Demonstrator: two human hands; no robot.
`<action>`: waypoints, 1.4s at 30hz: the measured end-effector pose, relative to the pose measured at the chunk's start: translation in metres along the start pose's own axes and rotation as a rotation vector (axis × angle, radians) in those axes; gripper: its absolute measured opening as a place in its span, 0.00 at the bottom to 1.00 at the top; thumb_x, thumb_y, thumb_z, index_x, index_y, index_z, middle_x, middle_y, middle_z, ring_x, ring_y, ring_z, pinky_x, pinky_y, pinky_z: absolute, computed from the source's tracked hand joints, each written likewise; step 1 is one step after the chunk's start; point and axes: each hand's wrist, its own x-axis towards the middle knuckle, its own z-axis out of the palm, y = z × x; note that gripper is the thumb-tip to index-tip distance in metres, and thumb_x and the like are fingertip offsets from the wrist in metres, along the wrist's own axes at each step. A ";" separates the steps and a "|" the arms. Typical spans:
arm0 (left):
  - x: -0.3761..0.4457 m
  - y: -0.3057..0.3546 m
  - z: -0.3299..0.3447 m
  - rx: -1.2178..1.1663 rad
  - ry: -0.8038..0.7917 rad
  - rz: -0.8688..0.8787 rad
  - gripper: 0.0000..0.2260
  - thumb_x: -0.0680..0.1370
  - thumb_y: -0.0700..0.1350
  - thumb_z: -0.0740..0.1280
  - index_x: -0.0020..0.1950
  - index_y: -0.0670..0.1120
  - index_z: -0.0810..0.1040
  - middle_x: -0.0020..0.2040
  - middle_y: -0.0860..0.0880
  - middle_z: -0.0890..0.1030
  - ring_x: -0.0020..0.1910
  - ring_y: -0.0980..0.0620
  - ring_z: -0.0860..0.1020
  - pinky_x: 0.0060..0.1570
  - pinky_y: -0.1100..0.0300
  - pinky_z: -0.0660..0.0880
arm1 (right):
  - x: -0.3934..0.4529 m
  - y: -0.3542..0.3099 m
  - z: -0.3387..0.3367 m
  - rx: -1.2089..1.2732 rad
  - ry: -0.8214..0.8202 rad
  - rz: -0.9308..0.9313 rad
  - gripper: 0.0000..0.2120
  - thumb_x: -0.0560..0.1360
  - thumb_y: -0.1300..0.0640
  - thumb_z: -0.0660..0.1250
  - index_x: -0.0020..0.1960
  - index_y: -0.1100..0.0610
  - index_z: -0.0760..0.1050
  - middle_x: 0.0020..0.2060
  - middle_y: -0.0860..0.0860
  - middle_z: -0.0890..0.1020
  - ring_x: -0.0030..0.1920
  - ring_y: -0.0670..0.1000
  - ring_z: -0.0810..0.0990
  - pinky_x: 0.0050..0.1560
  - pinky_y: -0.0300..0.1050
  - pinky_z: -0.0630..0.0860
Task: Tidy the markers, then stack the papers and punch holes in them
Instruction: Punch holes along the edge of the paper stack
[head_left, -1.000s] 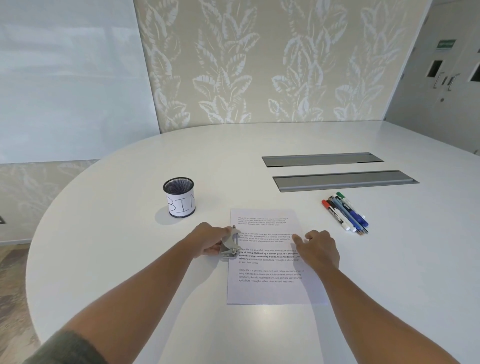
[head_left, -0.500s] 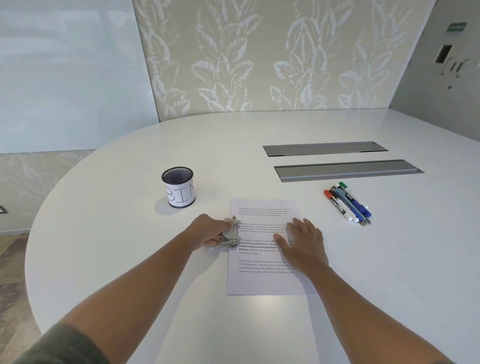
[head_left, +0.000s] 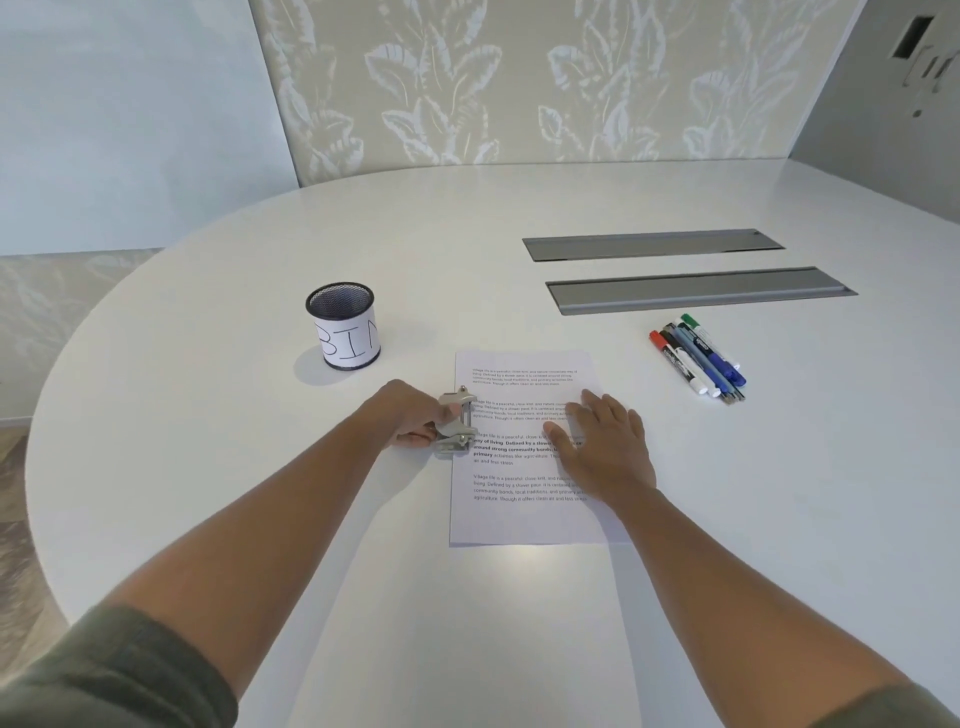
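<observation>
A stack of printed papers (head_left: 511, 514) lies on the white table (head_left: 208, 364) in front of me. My left hand (head_left: 410, 418) grips a small metal hole punch (head_left: 457, 422) set against the stack's left edge, about halfway up. My right hand (head_left: 605, 444) lies flat on the right half of the papers, fingers spread. Several markers (head_left: 696, 358) lie side by side in a neat row to the right of the papers, red and green caps at the far end.
A black mesh cup labelled BIN (head_left: 344, 326) stands left of the papers. Two grey cable hatches (head_left: 696, 288) are set in the table behind the markers. The table's curved edge runs along the left, with a patterned wall behind.
My right hand has opened from a loose fist at the papers' right edge and slid left, flat onto the sheet. My left hand has stayed on the punch. The camera has tilted slightly.
</observation>
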 end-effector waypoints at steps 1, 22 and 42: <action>0.000 0.000 0.000 -0.003 -0.004 -0.003 0.11 0.72 0.43 0.76 0.49 0.40 0.81 0.46 0.42 0.85 0.40 0.50 0.83 0.41 0.59 0.82 | 0.000 0.000 0.000 -0.002 0.002 -0.001 0.32 0.76 0.31 0.47 0.73 0.46 0.66 0.78 0.47 0.59 0.78 0.50 0.50 0.78 0.55 0.44; -0.002 0.003 -0.002 0.095 -0.029 0.020 0.13 0.73 0.47 0.77 0.38 0.43 0.75 0.43 0.42 0.83 0.44 0.50 0.81 0.57 0.54 0.80 | 0.001 0.001 0.000 -0.003 -0.013 0.003 0.31 0.77 0.32 0.48 0.74 0.46 0.65 0.78 0.46 0.58 0.78 0.50 0.49 0.78 0.54 0.44; -0.011 0.000 -0.010 0.008 -0.082 0.018 0.29 0.67 0.67 0.73 0.51 0.42 0.81 0.45 0.46 0.84 0.43 0.55 0.84 0.35 0.66 0.79 | 0.002 -0.002 -0.006 0.030 -0.013 -0.002 0.28 0.78 0.35 0.52 0.72 0.47 0.67 0.78 0.48 0.60 0.78 0.51 0.51 0.77 0.53 0.46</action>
